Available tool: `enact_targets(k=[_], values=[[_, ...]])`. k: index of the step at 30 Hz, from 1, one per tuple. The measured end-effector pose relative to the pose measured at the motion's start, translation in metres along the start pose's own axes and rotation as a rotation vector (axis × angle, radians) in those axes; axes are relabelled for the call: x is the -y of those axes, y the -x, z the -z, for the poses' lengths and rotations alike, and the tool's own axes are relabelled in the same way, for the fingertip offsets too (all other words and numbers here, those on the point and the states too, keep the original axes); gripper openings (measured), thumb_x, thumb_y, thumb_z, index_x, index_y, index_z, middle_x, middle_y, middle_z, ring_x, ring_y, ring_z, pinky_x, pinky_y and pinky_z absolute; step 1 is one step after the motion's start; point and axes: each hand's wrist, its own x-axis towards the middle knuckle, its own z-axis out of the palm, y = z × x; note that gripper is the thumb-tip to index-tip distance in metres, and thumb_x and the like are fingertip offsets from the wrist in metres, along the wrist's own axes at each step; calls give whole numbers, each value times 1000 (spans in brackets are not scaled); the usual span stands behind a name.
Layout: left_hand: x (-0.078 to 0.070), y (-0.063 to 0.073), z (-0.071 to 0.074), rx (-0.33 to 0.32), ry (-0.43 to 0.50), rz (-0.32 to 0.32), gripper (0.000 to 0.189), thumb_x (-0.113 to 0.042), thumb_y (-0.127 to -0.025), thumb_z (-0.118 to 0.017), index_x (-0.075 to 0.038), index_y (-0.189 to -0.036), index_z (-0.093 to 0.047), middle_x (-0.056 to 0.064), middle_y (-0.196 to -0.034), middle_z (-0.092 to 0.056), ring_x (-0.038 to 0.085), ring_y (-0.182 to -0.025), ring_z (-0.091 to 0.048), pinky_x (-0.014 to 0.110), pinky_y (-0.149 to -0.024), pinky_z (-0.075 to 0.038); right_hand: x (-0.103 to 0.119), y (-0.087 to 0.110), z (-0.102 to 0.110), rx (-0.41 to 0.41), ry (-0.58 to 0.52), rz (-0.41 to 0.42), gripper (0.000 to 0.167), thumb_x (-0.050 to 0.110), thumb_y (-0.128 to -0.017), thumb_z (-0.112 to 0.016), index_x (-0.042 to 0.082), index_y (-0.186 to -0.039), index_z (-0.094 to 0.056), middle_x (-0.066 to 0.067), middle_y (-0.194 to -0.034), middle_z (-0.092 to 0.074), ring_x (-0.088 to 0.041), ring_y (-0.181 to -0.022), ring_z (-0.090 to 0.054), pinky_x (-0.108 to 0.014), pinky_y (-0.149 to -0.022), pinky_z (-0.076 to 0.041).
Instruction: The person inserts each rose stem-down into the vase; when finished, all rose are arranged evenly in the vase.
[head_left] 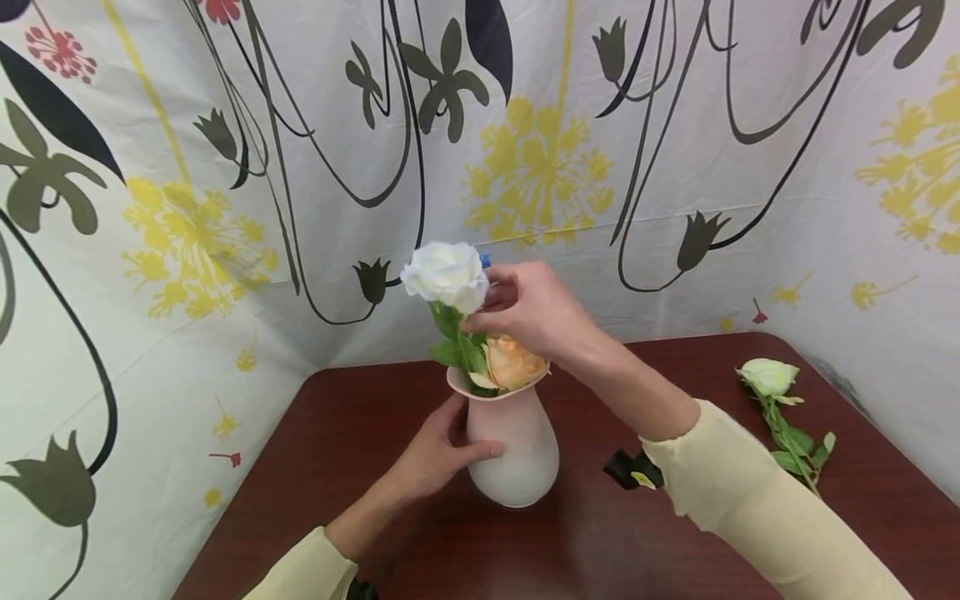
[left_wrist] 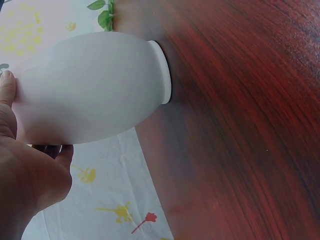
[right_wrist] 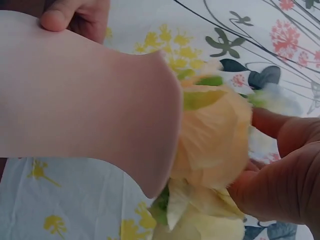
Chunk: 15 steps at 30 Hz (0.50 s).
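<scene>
A pale pinkish-white vase [head_left: 513,450] stands upright on the table. My left hand [head_left: 431,458] grips its side below the rim, thumb across the front. In the left wrist view the left hand [left_wrist: 35,170] wraps the vase [left_wrist: 95,87] near its narrower end. A peach rose [head_left: 512,362] sits in the vase mouth. Above it rises a white rose [head_left: 447,277] with a bluish tint and green leaves. My right hand [head_left: 528,308] pinches the white rose's stem just under the bloom. A bit of blue [head_left: 486,261] shows behind those fingers. A pale yellow bloom [right_wrist: 200,227] shows in the right wrist view.
A white-green rose [head_left: 768,377] with a leafy stem lies at the right of the dark red-brown table [head_left: 360,433]. A small black object [head_left: 622,469] shows by the right sleeve. Floral-patterned cloth [head_left: 300,192] hangs behind and beside the table.
</scene>
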Motion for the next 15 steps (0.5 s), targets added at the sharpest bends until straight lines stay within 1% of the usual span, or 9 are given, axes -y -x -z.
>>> enact_targets(k=[2, 3, 4, 6, 9, 12, 15], values=[[1, 0, 0, 2, 4, -5, 81, -27, -95, -84, -33, -162, -38, -5, -154, -52, 17, -132, -58, 39, -105, -52, 1, 3, 3, 37, -19, -7, 73, 2, -90, -84, 0, -154, -50, -18, -131, -71, -30, -120, -71, -43, -100, -57], [1, 0, 0, 1, 4, -7, 82, -27, -95, -84, -33, -162, -38, -6, -154, -52, 17, -131, -59, 39, -105, -52, 1, 5, 5, 46, -36, -5, 79, 1, -90, -85, 1, -158, -44, -19, -136, -68, -32, -123, -68, -43, -102, -56], [1, 0, 0, -1, 3, -7, 82, -28, -95, -85, -34, -162, -38, -6, -153, -53, 17, -131, -59, 39, -105, -52, 2, 7, 7, 44, -43, 2, 82, 1, -90, -85, 2, -160, -41, -19, -140, -66, -33, -126, -67, -43, -103, -55], [1, -1, 0, -5, 4, -10, 82, -28, -95, -85, -33, -162, -38, -5, -153, -53, 18, -130, -59, 40, -105, -52, 1, 11, 10, 19, -67, 31, 78, 0, -90, -84, 2, -158, -45, -18, -142, -65, -34, -128, -65, -42, -104, -55], [1, -1, 0, -9, 1, -2, 82, -28, -94, -85, -34, -161, -39, -5, -151, -55, 18, -129, -60, 40, -105, -53, 0, 18, 15, -61, -84, 105, 64, 0, -92, -83, 1, -149, -55, -17, -137, -68, -32, -125, -67, -40, -103, -55], [1, -1, 0, -6, 1, 5, 82, -27, -94, -85, -34, -161, -39, -4, -152, -54, 18, -129, -60, 41, -105, -52, -2, 25, 21, -148, -100, 175, 53, 1, -93, -81, 1, -142, -62, -15, -132, -70, -27, -120, -69, -36, -101, -56], [1, -1, 0, -2, 5, 8, 81, -27, -95, -85, -33, -162, -38, -3, -152, -54, 19, -130, -59, 43, -106, -52, -6, 32, 28, -220, -123, 233, 46, 1, -95, -79, 1, -138, -65, -11, -130, -71, -22, -117, -70, -32, -100, -56]])
